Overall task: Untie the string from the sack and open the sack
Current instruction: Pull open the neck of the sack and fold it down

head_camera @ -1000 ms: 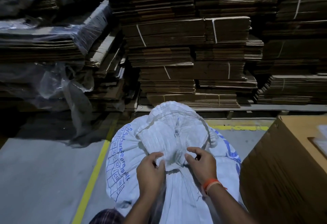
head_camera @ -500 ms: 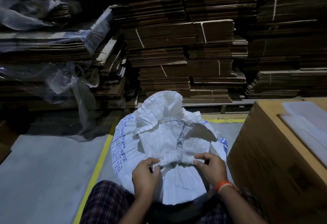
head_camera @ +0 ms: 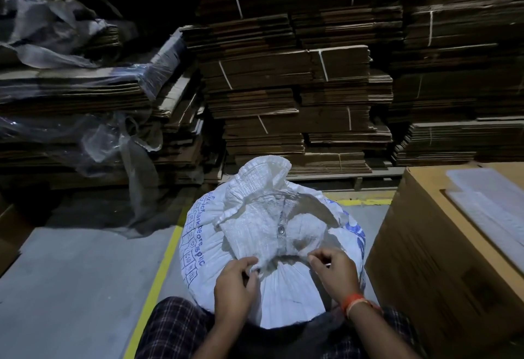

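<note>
Both of your hands are at the gathered neck of the sack [head_camera: 272, 287], which stands on the floor between your knees. Your left hand [head_camera: 234, 287] is clenched on a fold of the white woven cloth at the left side of the neck, thumb and fingers pinching it. Your right hand [head_camera: 336, 273] sits at the right side of the neck with its fingertips [head_camera: 313, 259] curled in a pinch just above the cloth; a thin pale strand seems to run from it, but you cannot tell for sure whether it is the string. An orange band [head_camera: 354, 302] circles your right wrist.

Above your hands the loose top of the sack flares up and back, crumpled and partly spread, with a small round metal piece [head_camera: 281, 229] on its seam. Blue print runs down the sack's left side. Your checked trousers [head_camera: 175, 327] frame the bottom of the sack. A yellow line [head_camera: 161, 268] crosses the grey floor [head_camera: 71, 287] on the left. A big brown box [head_camera: 442, 259] stands just beside the sack on the right. Behind, stacks of flat cardboard [head_camera: 297, 89] fill the wall, some under clear plastic wrap [head_camera: 113, 143].
</note>
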A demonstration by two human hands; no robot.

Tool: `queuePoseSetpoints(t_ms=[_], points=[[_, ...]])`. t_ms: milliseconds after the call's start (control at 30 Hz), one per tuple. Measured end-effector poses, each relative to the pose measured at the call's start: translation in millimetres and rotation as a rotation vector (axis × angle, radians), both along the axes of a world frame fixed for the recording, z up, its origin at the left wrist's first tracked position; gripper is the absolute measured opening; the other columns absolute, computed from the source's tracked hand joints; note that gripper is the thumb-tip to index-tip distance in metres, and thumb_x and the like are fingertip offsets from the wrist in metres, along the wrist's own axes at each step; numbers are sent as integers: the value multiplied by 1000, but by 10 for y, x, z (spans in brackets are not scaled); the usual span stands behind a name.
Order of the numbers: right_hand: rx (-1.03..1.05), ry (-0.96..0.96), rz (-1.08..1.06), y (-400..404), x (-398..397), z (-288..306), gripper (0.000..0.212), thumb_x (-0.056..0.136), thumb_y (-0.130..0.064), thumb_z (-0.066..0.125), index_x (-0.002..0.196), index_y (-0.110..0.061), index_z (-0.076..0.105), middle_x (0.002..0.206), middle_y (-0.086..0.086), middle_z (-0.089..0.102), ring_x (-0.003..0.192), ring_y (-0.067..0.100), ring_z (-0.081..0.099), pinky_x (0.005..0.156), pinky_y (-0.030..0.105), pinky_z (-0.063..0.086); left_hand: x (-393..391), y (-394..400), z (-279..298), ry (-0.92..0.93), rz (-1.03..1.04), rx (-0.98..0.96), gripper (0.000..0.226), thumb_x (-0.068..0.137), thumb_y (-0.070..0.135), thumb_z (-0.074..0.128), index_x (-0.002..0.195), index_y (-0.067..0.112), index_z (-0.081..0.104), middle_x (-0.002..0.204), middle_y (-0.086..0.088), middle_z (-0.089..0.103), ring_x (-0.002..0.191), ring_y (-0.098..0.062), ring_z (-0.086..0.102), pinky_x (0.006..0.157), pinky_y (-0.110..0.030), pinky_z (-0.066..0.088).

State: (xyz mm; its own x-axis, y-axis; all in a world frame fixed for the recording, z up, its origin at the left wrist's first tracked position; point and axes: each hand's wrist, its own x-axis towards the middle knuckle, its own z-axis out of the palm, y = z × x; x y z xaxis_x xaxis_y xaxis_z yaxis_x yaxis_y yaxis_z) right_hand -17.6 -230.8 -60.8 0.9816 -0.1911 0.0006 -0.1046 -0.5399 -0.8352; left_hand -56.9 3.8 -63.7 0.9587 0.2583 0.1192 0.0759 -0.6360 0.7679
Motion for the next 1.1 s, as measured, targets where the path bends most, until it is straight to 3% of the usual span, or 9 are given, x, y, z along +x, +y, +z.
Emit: queuePoseSetpoints(t_ms=[167, 300, 433, 567, 733, 800, 900, 1000, 1100], points=[[0, -100, -9, 23, 44, 175, 12, 89, -21, 77, 80, -29, 77, 90, -10, 67, 81, 3, 65, 69, 15, 45, 98, -18, 24, -54, 28, 21, 25, 89, 29, 73, 113, 36, 75, 100, 11, 65, 86, -8, 64, 78, -26, 50], [38, -129, 29, 69, 60, 373, 15, 91, -18, 76, 77, -26, 76, 85, -13, 68, 82, -2, 65, 67, 4, 44, 181, 13, 24, -65, 33, -43, 22, 88, 28, 76, 109, 34, 77, 102, 12, 68, 87, -7, 65, 82, -31, 55], [204, -144, 60, 224, 112, 658, 16, 94, -13, 71, 97, -29, 72, 82, -7, 70, 78, 3, 66, 70, 13, 51, 232, 49, -5, -55, 75, -133, 9, 87, 27, 78, 94, 32, 80, 97, 17, 73, 82, -3, 68, 78, -29, 56], [232, -173, 127, 365, 402, 1082, 38, 97, -28, 68, 134, -32, 57, 70, 4, 66, 68, 16, 68, 73, 39, 61, 233, 51, -3, -26, 105, -112, 6, 84, 29, 82, 86, 34, 81, 86, 20, 71, 71, -2, 65, 65, -20, 48], [529, 196, 168, 543, 940, 1611, 66, 101, -48, 59, 158, -31, 31, 86, 20, 75, 59, 25, 65, 49, 32, 56, 242, 61, -24, 4, 113, -116, 11, 81, 28, 83, 83, 38, 80, 83, 20, 70, 78, 2, 65, 67, -19, 49], [520, 318, 155, 576, 1100, 1652, 59, 101, -53, 54, 141, -10, 49, 84, 23, 73, 61, 30, 67, 64, 42, 61, 249, 82, -28, 10, 98, -115, 13, 80, 28, 84, 83, 40, 79, 82, 20, 70, 78, 2, 66, 67, -18, 49], [398, 322, 54, 606, 1137, 1497, 56, 97, -61, 54, 93, -7, 66, 72, 21, 75, 62, 30, 71, 68, 39, 58, 257, 130, -3, 18, 68, -132, 14, 81, 30, 81, 81, 43, 77, 85, 21, 70, 77, 1, 66, 71, -22, 55], [373, 206, -74, 602, 997, 1303, 46, 93, -44, 63, 66, -8, 67, 57, 12, 72, 51, 24, 65, 54, 30, 55, 270, 184, 125, -32, 153, -169, 8, 82, 30, 79, 83, 38, 75, 100, 16, 68, 84, 1, 66, 77, -28, 58], [195, 145, -71, 568, 808, 1129, 37, 78, -21, 72, 47, -4, 61, 45, 7, 62, 44, 14, 54, 53, 29, 51, 302, 252, 449, -109, 349, -212, 5, 90, 32, 73, 88, 33, 69, 113, 5, 61, 99, -12, 64, 77, -30, 50]])
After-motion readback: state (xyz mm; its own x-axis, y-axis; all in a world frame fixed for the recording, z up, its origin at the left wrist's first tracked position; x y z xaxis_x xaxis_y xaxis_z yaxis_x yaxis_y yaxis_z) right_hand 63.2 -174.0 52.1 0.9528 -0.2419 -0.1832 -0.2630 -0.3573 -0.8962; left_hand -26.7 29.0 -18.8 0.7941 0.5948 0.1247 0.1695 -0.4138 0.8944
